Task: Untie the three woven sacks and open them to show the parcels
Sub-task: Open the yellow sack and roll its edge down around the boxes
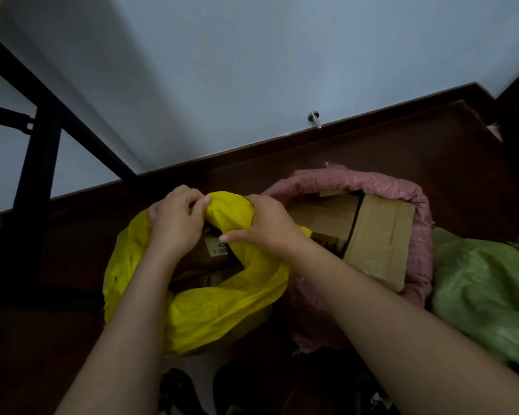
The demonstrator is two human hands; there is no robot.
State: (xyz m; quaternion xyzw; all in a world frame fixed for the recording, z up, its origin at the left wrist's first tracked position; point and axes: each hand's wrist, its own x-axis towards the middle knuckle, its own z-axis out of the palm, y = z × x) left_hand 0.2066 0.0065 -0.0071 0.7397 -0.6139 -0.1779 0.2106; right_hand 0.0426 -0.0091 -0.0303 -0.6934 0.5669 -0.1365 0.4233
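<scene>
Both grips are closed on the far rim of the yellow sack. The left hand pinches the rim with curled fingers, and the right hand holds the bunched rim just beside it, with the thumb pointing to the left. The mouth of this sack is open, and inside it a brown parcel with a printed label shows between the two hands. The yellow sack stands on the dark wooden floor, at the near left of the scene.

Just to the right of it is the pink sack. Its rim is rolled down, and cardboard boxes fill the opening. At the far right lies the green sack, touching the pink one; I cannot tell if it is tied.

On the far left a black metal frame stands against the pale wall. A small metal door stopper sits low on the wall.
</scene>
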